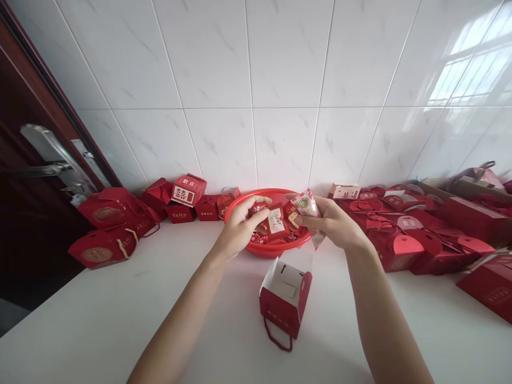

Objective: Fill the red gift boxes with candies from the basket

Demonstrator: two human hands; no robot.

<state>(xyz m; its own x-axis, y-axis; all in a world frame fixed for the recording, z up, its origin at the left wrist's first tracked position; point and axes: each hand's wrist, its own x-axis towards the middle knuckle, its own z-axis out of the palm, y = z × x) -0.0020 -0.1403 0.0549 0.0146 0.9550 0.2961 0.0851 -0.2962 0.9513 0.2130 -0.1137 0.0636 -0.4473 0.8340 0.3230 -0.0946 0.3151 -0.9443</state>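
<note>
A red plastic basket (267, 248) holds several wrapped sweets, mostly in red wrappers. At its left side, my left hand (242, 227) is closed, with a small red candy packet (259, 208) between thumb and fingers. A red packet with a cream label (277, 220) shows just beside my left thumb; whether it is gripped too, I cannot tell. Over the basket's right side, my right hand (335, 220) pinches a pink and white candy packet (305, 202). In front of the basket stands an open red gift box (280, 309), white inside, with a dark red cord handle hanging down.
Closed red gift boxes (104, 209) are grouped on the left of the white table (152, 314), near a dark door with a metal handle (52, 169). Many more red boxes (394, 248) crowd the right side. A white tiled wall (284, 144) rises behind.
</note>
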